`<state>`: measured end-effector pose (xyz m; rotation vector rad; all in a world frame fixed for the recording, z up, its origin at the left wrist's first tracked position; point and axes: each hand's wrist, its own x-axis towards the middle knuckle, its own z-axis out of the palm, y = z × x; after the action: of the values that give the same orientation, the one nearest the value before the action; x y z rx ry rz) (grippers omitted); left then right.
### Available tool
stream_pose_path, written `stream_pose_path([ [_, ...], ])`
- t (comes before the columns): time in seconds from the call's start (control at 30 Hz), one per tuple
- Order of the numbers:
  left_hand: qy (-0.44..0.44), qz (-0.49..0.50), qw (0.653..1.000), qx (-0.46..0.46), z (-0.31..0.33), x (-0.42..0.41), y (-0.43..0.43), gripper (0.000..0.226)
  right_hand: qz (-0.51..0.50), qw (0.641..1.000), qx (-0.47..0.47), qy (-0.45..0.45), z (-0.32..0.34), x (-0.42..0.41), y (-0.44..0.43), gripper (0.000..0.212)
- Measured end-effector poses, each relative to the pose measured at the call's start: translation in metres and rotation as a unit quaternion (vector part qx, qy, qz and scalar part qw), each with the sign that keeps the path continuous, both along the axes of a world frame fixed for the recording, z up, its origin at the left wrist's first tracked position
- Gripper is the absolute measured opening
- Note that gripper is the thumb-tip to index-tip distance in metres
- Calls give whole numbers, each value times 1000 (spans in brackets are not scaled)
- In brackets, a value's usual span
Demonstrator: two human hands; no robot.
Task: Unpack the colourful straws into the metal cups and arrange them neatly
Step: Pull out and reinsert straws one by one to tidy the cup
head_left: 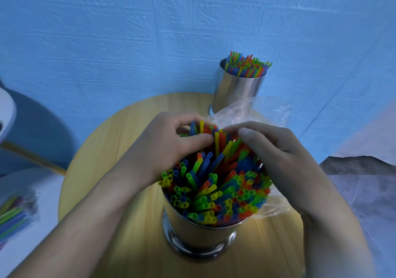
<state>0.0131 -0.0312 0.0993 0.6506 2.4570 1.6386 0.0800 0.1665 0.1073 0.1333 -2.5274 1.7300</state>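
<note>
My left hand [171, 140] curls its fingers round the tops of the straws [214, 189] standing fanned in the near cup [192, 230] on the table [96, 159] — my right hand [278, 151] grips the bag [246, 110] against them. The far cup [235, 91] stands full by the wall.

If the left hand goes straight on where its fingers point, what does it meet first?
The left hand touches the loose colourful plastic straws; beyond them, probably the thumb of the right hand, though depth is unclear.
</note>
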Motion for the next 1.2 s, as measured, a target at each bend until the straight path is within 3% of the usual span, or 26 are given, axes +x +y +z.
stream_pose_path([
  [0.27, 11, -10, 1000, 19, 1, 4, 2, 11, -11, 999, -30, 22, 1, 1, 0, 26],
  [0.53, 65, -19, 998, -8, -1, 1, 1, 3, -4, 999, -35, 30, -1, 2, 1, 27],
  [0.63, 102, -26, 994, -39, -1, -1, -1, 11, -2, 999, -30, 33, -1, 2, 2, 28],
  [0.83, 140, -19, 990, -19, 4, -1, -1, 7, -8, 999, -22, 38, -1, 3, 2, 27],
  [0.97, 157, 0, 987, 23, 9, -2, -3, 8, -24, 999, -18, 39, -1, 3, 1, 27],
  [1.2, 121, 72, 966, 218, 18, -5, -4, 6, -42, 998, -12, 44, -4, 2, 1, 26],
])
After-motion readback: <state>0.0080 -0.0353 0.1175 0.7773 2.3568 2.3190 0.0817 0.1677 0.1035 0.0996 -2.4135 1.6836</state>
